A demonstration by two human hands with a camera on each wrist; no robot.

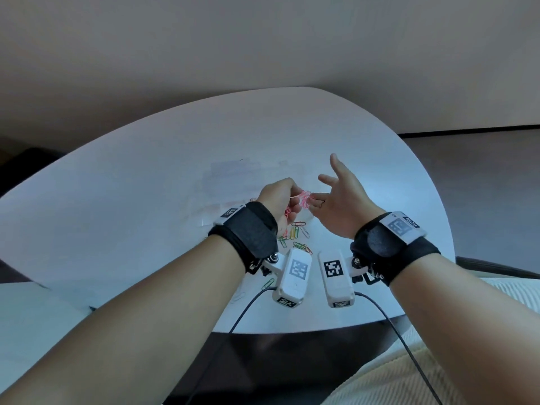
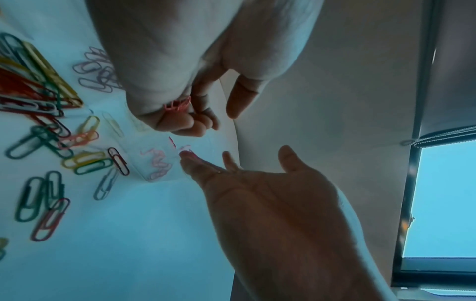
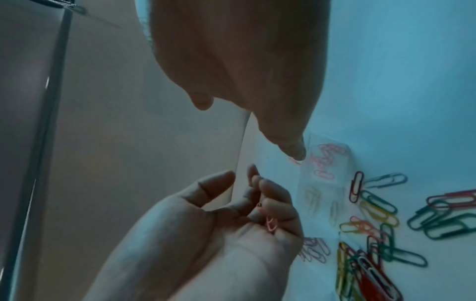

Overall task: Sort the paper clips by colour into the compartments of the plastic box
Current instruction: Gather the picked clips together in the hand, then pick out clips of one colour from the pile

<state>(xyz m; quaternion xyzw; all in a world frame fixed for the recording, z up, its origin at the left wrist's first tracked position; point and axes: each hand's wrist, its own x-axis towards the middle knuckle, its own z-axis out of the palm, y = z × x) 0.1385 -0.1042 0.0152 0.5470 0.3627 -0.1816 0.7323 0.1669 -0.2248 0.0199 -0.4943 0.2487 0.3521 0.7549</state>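
Note:
My left hand (image 1: 280,197) hovers over the clear plastic box (image 2: 144,142), fingers curled round several pink paper clips (image 2: 177,106) in the palm, also seen as pink clips (image 3: 270,223) in the right wrist view. My right hand (image 1: 336,194) is beside it with fingers spread and straight. One fingertip (image 3: 296,152) touches a single pink clip (image 3: 293,160) at the edge of the compartment that holds more pink clips (image 3: 326,160). Neighbouring compartments hold pale yellow clips (image 3: 313,199) and lilac clips (image 3: 314,250).
A loose pile of mixed clips (image 1: 295,235), green, red, yellow, blue and white, lies on the white table (image 1: 131,185) just in front of the box. Two wrist cameras (image 1: 292,276) with cables hang over the near table edge.

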